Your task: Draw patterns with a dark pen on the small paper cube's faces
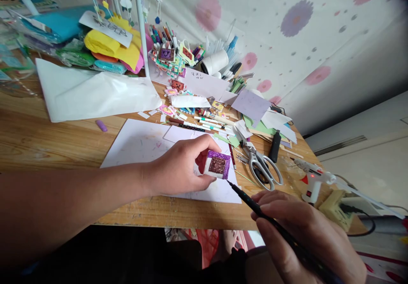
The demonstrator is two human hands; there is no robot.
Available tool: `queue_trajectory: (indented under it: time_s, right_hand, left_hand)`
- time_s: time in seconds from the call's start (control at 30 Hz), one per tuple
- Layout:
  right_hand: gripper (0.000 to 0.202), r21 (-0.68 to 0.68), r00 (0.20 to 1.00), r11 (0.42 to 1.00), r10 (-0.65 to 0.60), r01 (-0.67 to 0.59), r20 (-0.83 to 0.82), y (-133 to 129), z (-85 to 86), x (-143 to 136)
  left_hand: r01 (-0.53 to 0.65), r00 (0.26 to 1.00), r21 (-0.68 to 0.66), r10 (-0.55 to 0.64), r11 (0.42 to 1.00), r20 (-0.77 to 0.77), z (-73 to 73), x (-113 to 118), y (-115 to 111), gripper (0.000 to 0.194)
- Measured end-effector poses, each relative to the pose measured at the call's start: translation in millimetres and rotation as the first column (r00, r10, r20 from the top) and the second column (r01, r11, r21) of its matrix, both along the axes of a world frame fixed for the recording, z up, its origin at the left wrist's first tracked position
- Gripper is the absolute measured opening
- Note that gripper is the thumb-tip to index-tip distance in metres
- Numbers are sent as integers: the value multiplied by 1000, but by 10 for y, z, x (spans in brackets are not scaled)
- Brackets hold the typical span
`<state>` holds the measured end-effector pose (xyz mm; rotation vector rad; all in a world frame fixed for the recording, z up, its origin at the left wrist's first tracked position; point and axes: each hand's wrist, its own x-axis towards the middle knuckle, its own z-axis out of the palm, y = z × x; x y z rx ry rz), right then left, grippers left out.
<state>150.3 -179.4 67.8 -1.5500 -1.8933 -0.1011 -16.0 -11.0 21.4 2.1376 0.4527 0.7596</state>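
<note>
Between the thumb and fingers of my left hand (178, 165) is a small white paper card (218, 165). It bears a brown square, with purple colouring along its top and right edges; the left and lower borders are white. My right hand (296, 229) grips a dark fine-tipped pen (251, 205), whose point is close to the card's lower right corner. Whether the tip touches the card I cannot tell. Beneath my left hand lies a large white sheet of paper (127, 148) with faint colour marks.
Silver scissors (259, 165) and a black marker-like object (274, 146) lie to the right. Beyond them stands a white glue gun (314, 178) with a lit red light, near a power strip (336, 207). Several markers (207, 125) and paper scraps lie behind the sheet. A purple cap (101, 125) sits left.
</note>
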Motion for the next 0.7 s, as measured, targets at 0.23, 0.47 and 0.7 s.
queue_trajectory:
  time_s: [0.23, 0.47, 0.7]
  right_hand:
    - [22, 2, 1000, 1000, -1, 1, 2, -23, -15, 0]
    - [21, 21, 1000, 1000, 12, -12, -3, -7, -19, -15]
    - [23, 30, 999, 999, 27, -27, -16, -24, -6, 9]
  left_hand:
    - [3, 1000, -17, -3, 1000, 2, 3, 5, 3, 28]
    - [-3, 1000, -5, 3, 1000, 8, 1, 8, 5, 27]
    - [3, 1000, -3, -3, 1000, 6, 2, 12, 8, 27]
